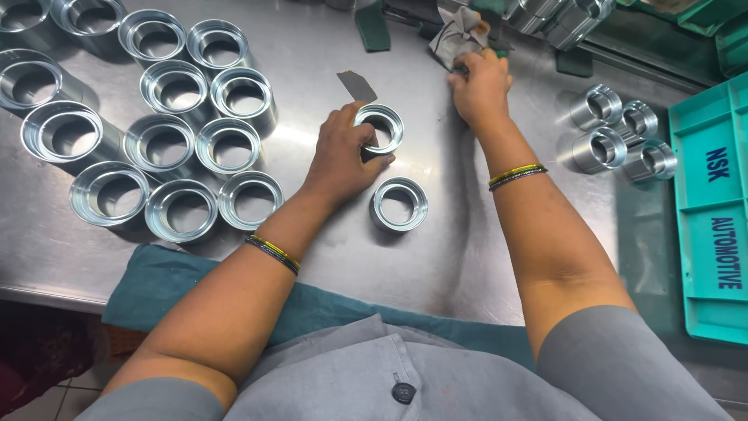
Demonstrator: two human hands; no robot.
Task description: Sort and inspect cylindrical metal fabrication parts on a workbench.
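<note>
We see the steel table (467, 257) with open room at centre and lower centre; its near edge runs along the bottom left, draped with a green cloth (167, 284). Ring cluster (167, 132) fills the upper left, some cut off by the frame. Four small sleeves (619, 136) sit at right, just beside the teal tray (713, 203), which is cut off at the right edge. Top-edge parts are cropped and hard to make out. Left hand (343, 156) is clamped on a ring (380, 129) at centre, a thin blade (357, 86) just above it; how the blade is held is hidden. A loose ring (399, 204) lies just below. Right hand (481, 86) is closed on a rag (460, 35) at top centre.
</note>
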